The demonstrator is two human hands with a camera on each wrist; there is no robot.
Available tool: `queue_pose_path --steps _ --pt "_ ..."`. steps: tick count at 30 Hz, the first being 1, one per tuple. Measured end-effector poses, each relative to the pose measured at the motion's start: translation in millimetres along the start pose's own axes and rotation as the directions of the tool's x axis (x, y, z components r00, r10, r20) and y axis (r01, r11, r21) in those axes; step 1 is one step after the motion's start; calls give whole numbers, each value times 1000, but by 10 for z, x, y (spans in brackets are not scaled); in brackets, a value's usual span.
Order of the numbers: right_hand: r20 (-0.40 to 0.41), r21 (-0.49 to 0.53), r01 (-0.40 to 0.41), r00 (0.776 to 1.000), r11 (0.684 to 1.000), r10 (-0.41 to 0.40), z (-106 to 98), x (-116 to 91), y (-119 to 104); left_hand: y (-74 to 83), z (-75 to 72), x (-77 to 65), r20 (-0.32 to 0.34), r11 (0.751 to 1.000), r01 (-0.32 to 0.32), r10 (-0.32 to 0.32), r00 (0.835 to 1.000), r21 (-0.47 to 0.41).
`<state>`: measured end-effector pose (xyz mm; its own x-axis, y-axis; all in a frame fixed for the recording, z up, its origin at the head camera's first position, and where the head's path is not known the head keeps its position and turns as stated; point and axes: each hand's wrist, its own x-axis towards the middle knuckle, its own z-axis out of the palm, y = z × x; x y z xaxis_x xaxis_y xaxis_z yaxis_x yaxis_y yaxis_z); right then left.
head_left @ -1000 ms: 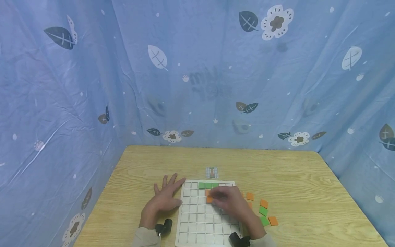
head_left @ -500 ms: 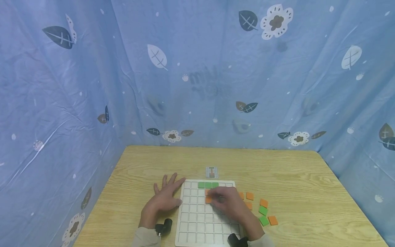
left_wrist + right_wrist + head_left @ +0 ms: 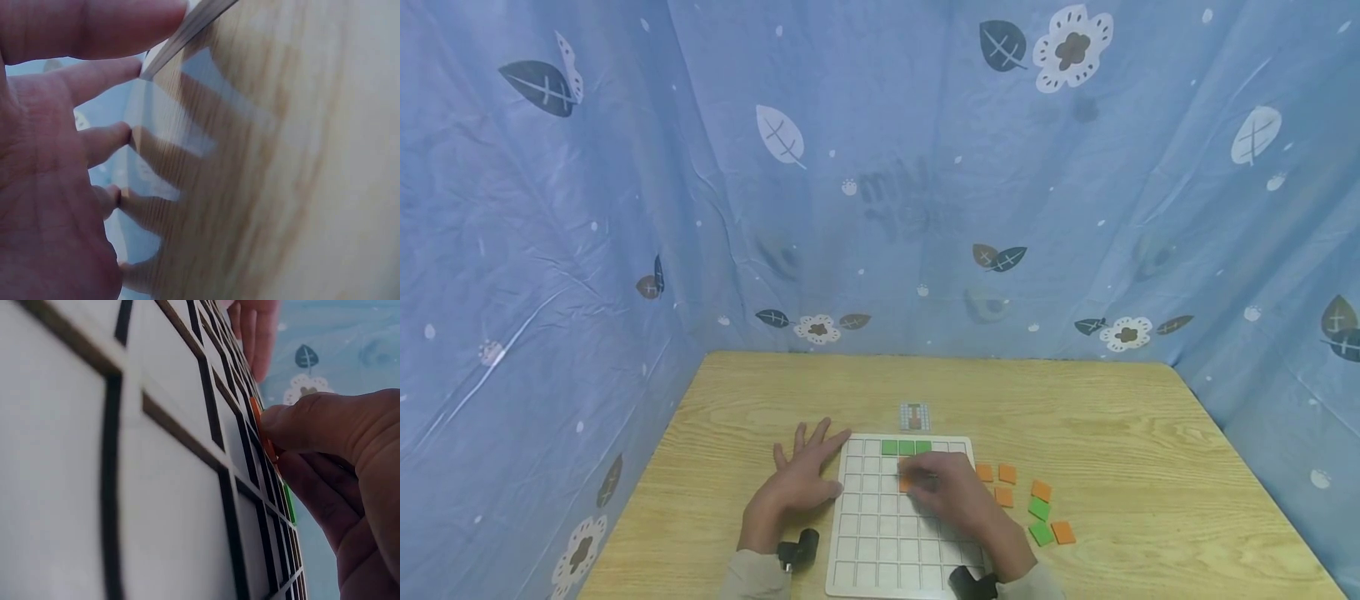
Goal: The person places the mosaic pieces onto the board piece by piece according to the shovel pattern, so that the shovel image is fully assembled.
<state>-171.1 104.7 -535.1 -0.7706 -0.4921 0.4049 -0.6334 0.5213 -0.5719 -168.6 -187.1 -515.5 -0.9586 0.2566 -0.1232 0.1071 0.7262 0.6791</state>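
A white grid board [image 3: 887,550] lies on the table between my hands. My left hand [image 3: 801,481] spreads its fingers at the board's left side, with index fingertip and thumb tip at its edge. My right hand [image 3: 958,493] reaches over the upper half and pinches an orange tile [image 3: 265,434] between thumb and fingers, close at the grid. In the head view the orange tile [image 3: 905,485] shows beside the fingertips, below another orange patch mostly covered by the hand. Green tiles [image 3: 907,447] fill three neighbouring cells of the top row.
Right of the board lie several loose orange tiles [image 3: 1007,474] and two green tiles [image 3: 1039,508]. A small card [image 3: 914,417] with a printed grid pattern lies behind the board. Blue patterned curtains [image 3: 880,167] enclose the wooden table [image 3: 760,383].
My right hand and forearm have shifted slightly left, baring more of the loose orange tiles. The orange tile at its fingertips has moved slightly left too. My left hand has stayed in place.
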Motion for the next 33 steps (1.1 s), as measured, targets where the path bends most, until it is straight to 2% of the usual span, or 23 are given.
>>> queue_pose_path --steps 6,10,13,16,21,24,33 --pt "-3 -17 -15 1000 1000 15 7 9 -17 1 -5 6 -4 1000 -9 9 1000 -5" --pt "5 47 -57 998 997 57 -70 2 6 2 -1 6 -1 1000 -7 7 1000 -9" --pt "7 109 -128 992 986 128 -192 -22 41 6 -4 4 -3 1000 -5 5 1000 -13" --pt "2 113 -213 977 971 214 -346 -71 82 8 -7 2 -1 1000 -1 1 1000 -10" --pt "-26 124 -345 936 931 350 -617 -194 146 9 -8 2 3 1000 5 -5 1000 -6" --pt "-56 144 -378 919 914 389 -766 -302 199 7 -3 6 1 1000 5 -5 1000 -4" --pt "-130 112 -427 889 897 440 -1099 -718 367 19 11 -2 -4 1000 15 -15 1000 -3"
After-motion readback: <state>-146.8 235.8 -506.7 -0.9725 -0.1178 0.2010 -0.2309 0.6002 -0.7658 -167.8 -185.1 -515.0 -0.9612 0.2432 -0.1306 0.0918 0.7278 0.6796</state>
